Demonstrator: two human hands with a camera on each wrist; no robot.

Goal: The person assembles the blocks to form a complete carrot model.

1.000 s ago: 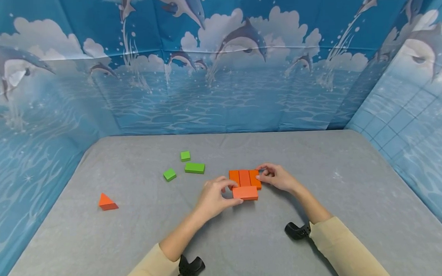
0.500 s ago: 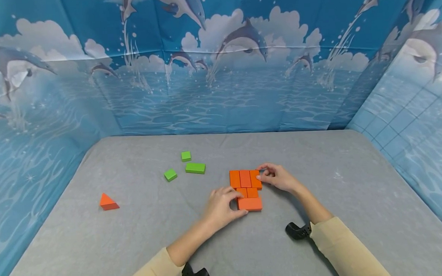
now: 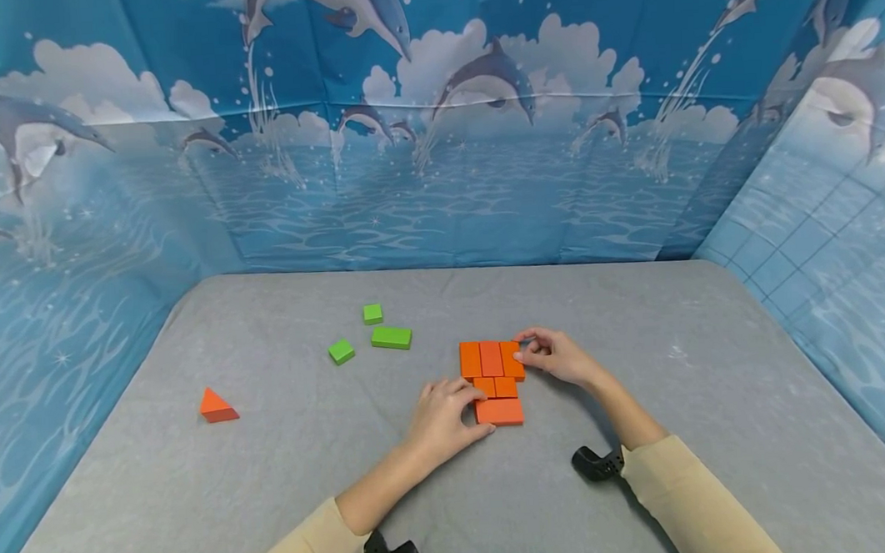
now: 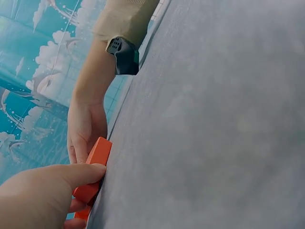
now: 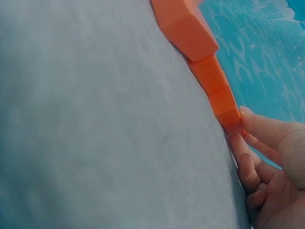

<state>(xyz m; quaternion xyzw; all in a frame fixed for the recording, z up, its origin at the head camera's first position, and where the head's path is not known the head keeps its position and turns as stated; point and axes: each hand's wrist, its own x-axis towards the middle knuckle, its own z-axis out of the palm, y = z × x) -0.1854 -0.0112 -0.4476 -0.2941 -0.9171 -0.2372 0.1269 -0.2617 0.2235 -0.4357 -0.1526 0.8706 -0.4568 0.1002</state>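
My left hand pinches the left end of a long red-orange block between thumb and fingers; the left wrist view shows the thumb of that hand on the block. Directly behind it lie two small orange blocks, side by side. Beyond these stand three blocks in a row, the middle one redder than its orange neighbours. With its fingertips my right hand holds the right block of that row; its thumb and fingers meet the orange end in the right wrist view.
Three green blocks, one long and two small, lie left of the orange group. Farther left is an orange triangular block. A dolphin-patterned curtain borders the grey table behind and at the sides.
The long red-orange block has moved toward me and slightly right with my left hand, uncovering the two small orange blocks. My right hand has stayed at the row.
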